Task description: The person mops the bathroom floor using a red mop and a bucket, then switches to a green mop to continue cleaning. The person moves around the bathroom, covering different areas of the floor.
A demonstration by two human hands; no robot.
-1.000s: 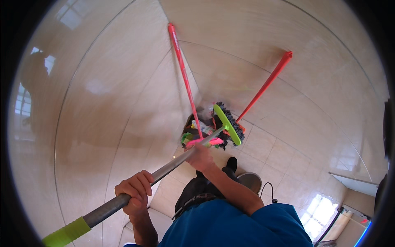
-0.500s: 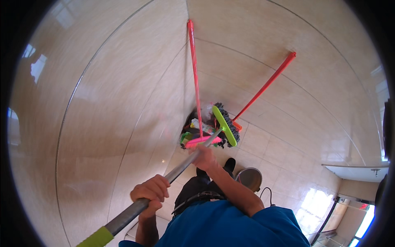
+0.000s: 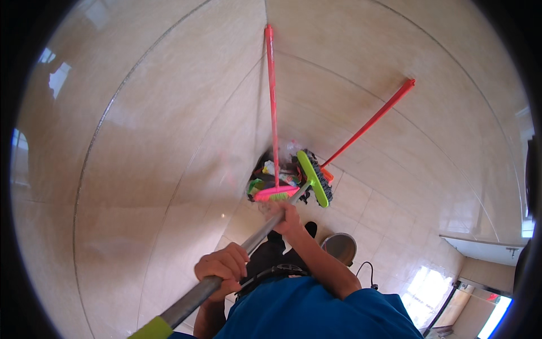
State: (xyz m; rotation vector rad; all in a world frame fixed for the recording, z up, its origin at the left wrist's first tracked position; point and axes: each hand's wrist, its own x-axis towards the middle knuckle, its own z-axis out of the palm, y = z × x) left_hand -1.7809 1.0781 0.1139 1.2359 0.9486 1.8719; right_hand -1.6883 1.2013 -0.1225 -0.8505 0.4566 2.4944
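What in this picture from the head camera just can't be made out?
All in the head view:
The far end of the green grip: cut off by the lower edge.
Parts of the metal pole: covered by the left hand and right hand.
Some dark strands: behind the green bar.
Items in the corner pile: too small and jumbled.

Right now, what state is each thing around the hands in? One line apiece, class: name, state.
Left hand, closed round the mop
Right hand, closed round it, nearer its head
Mop, held aslant
Pink broom, leaning, head down
Red-handled tool, leaning, lower end partly hidden
Bucket, uncovered
Rubbish, heaped
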